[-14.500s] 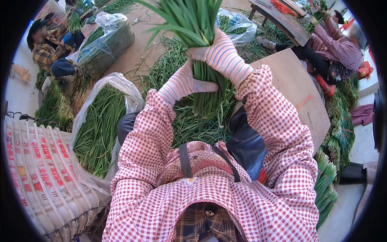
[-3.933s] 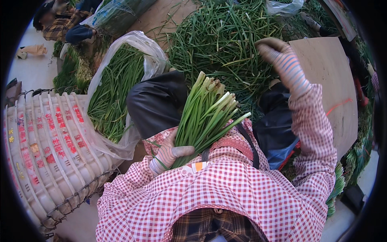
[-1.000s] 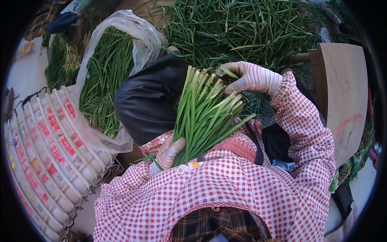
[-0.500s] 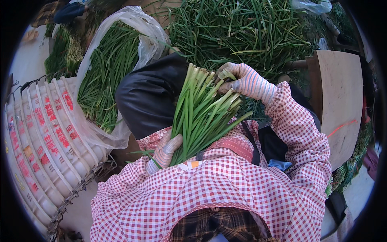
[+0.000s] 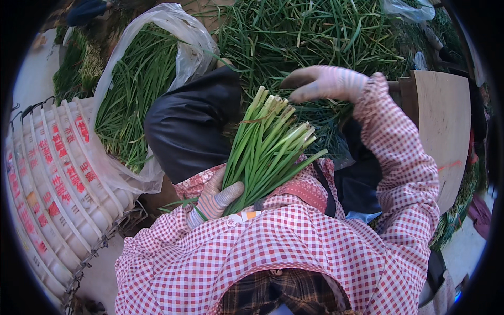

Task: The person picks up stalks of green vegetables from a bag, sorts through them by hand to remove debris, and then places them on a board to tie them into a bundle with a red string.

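A bundle of long green leafy stalks with pale cut ends, like garlic chives (image 5: pixel 257 152), lies across my lap. My left hand (image 5: pixel 218 197), in a striped knit glove, is wrapped round the leafy part, its thumb over the stalks. The pale ends point up and away from me. Just beyond those ends, my right hand (image 5: pixel 317 84), gloved too, hovers apart from the bundle with nothing in it. Its thumb and fingers are spread, slightly blurred. Past it spreads a large heap of loose green stalks (image 5: pixel 310 42).
A clear plastic bag (image 5: pixel 194 52) of green stalks stands at the left beyond my dark-clad knee (image 5: pixel 189 126). At the left lies a white ribbed plastic crate (image 5: pixel 68 173) with red markings. A wooden board (image 5: pixel 443 131) stands upright at the right.
My right hand has let go of the stalk ends and moved up, its fingers now spread. The left hand keeps its hold on the bundle.
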Action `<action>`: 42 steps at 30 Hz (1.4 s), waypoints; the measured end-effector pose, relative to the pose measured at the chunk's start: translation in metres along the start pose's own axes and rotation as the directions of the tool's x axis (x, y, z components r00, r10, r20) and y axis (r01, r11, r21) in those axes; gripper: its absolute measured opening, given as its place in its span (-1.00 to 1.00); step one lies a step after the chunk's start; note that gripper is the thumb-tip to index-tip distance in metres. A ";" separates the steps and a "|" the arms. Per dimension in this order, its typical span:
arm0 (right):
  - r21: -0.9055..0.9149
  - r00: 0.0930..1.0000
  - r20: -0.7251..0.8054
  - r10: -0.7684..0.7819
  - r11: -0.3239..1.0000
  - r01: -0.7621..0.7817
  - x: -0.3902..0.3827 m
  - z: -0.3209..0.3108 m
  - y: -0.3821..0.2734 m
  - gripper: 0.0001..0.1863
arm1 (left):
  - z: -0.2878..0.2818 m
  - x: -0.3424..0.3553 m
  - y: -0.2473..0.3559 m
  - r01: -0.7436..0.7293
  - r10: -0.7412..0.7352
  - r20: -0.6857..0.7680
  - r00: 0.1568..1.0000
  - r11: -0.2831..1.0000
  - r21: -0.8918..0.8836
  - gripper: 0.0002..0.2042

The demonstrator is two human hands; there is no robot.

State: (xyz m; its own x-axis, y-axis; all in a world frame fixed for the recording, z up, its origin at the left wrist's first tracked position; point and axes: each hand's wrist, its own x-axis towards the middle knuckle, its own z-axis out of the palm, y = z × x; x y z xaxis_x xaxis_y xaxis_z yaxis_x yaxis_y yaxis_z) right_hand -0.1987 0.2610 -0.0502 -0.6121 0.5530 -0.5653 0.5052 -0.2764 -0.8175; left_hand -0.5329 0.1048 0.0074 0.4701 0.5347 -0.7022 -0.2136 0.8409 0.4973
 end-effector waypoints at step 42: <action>-0.192 0.716 -0.514 -0.472 0.877 0.440 -0.075 0.078 -0.021 -0.56 | 0.008 -0.012 -0.004 -0.083 0.074 -0.067 0.995 0.983 -0.161 -0.48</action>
State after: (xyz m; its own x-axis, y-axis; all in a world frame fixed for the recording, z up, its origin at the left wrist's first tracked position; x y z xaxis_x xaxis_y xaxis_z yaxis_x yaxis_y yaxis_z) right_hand -0.2108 0.1639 0.0005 -0.3638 0.9307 0.0376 0.2907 0.1518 -0.9447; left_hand -0.5303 0.0945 0.0177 0.3951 0.5995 -0.6961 -0.3869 0.7958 0.4658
